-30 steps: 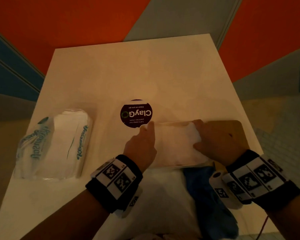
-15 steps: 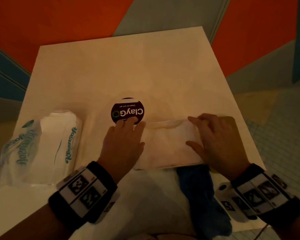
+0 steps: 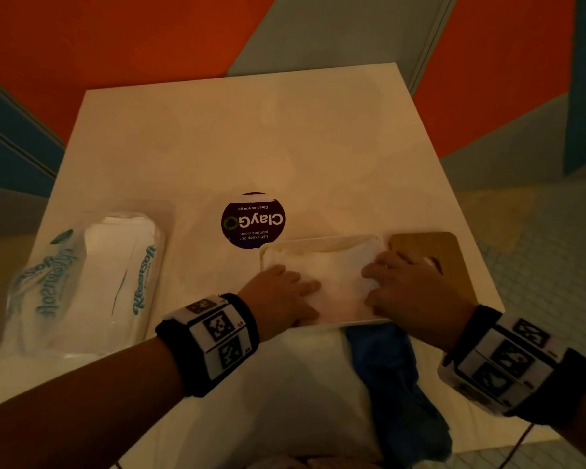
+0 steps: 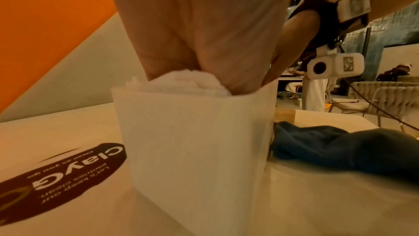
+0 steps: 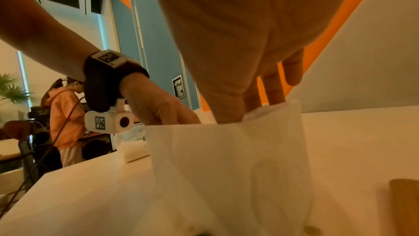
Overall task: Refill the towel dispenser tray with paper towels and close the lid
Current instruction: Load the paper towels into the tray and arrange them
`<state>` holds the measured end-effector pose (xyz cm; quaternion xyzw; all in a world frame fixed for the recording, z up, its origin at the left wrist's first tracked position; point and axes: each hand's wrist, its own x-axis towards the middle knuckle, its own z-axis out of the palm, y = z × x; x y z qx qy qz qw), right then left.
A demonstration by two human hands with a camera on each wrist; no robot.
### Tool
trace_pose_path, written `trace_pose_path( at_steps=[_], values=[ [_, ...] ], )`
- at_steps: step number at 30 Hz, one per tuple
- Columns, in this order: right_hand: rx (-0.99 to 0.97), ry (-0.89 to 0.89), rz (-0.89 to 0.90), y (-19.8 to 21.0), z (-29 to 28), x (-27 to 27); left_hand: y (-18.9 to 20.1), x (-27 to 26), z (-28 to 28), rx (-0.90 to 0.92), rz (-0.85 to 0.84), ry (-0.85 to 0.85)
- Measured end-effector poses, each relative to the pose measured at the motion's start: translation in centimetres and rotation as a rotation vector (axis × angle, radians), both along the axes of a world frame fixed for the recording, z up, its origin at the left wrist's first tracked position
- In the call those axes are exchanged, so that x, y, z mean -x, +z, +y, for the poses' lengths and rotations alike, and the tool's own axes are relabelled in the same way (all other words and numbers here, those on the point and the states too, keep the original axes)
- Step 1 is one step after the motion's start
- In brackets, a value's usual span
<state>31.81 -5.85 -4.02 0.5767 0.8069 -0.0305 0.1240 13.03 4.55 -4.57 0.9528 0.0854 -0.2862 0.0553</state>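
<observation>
A wall (image 3: 82, 45) painted in orange, grey and blue bands is seen beyond both hands, and pale tiled floor (image 3: 538, 265) lies to the outside of the right hand. In the wrist views, chairs, a potted plant and people are made out in the room behind the wrists.

The hands are set over a square cream table (image 3: 234, 147), most of which stretches away past the fingertips. A round dark sticker (image 3: 253, 221) reading "ClayG" is fixed to the top just beyond the left hand.

Well out to the left of the left hand, an opened plastic pack of paper towels (image 3: 92, 286) lies flat. A blue cloth (image 3: 393, 374) is draped on the near side, under the right wrist.

The translucent white tray (image 3: 318, 243) stands between and beneath the two hands, with a stack of white towels (image 3: 339, 275) inside it. A wooden lid (image 3: 430, 252) lies flat just beyond the right hand, beside the tray's right end.

The left hand (image 3: 281, 296) is laid on the stack's left end and the right hand (image 3: 410, 289) on its right end; on both, the fingers are held fairly straight and pressed down onto the towels, nothing being gripped.
</observation>
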Motion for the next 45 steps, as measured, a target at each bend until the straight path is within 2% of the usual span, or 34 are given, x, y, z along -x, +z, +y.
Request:
trace_pose_path(
  at_steps=[6,9,12,14,16,18,19,20,22,24,26,29,33,35,37,42,45],
  values=[
    [-0.127,-0.094,0.022,0.8,0.6,-0.1,1.2,0.7,-0.1,-0.214,0.022,0.139],
    [-0.088,-0.118,-0.080,0.2,0.9,-0.4,1.1,1.0,0.0,-0.211,0.086,0.202],
    [-0.049,-0.138,-0.107,-0.4,0.9,-0.7,1.8,1.1,0.3,-0.152,0.012,0.249],
    [-0.072,-0.155,-0.089,-0.3,0.8,-0.9,2.3,2.1,1.2,-0.004,-0.225,0.440],
    [-0.101,-0.193,-0.020,0.3,0.7,-0.3,2.9,4.3,2.7,0.128,-0.625,0.721],
    [-0.133,-0.221,0.030,1.2,1.0,1.4,2.9,7.9,4.8,0.150,-0.882,1.007],
    [-0.147,-0.217,0.039,1.7,1.3,2.6,2.5,10.1,5.9,0.125,-0.906,1.148],
    [-0.179,-0.200,0.056,1.9,1.7,4.0,2.0,12.3,7.0,0.093,-0.858,1.276],
    [-0.220,-0.151,0.119,2.1,2.7,7.3,0.8,16.5,9.0,0.069,-0.695,1.475],
    [-0.235,-0.069,0.167,2.0,3.8,10.6,-0.4,19.3,10.0,0.048,-0.512,1.571],
    [-0.180,0.012,0.250,1.9,5.1,14.4,-1.6,21.2,10.3,0.063,-0.418,1.598],
    [-0.100,0.110,0.369,1.7,7.6,19.8,-3.4,22.6,10.1,0.193,-0.492,1.640],
    [0.018,0.129,0.423,0.6,10.7,25.1,-4.9,23.6,10.5,0.130,-0.500,1.616],
    [0.082,0.124,0.447,0.1,12.2,26.8,-5.1,23.9,10.7,0.170,-0.506,1.624],
    [0.137,0.115,0.417,-0.7,13.5,28.2,-5.4,24.2,10.7,0.219,-0.543,1.641],
    [0.256,0.126,0.181,-2.5,14.8,30.1,-5.4,24.5,10.2,0.177,-0.611,1.610],
    [0.307,0.069,0.149,-2.7,14.7,30.5,-5.0,24.4,10.1,0.152,-0.591,1.572]
  ],
)
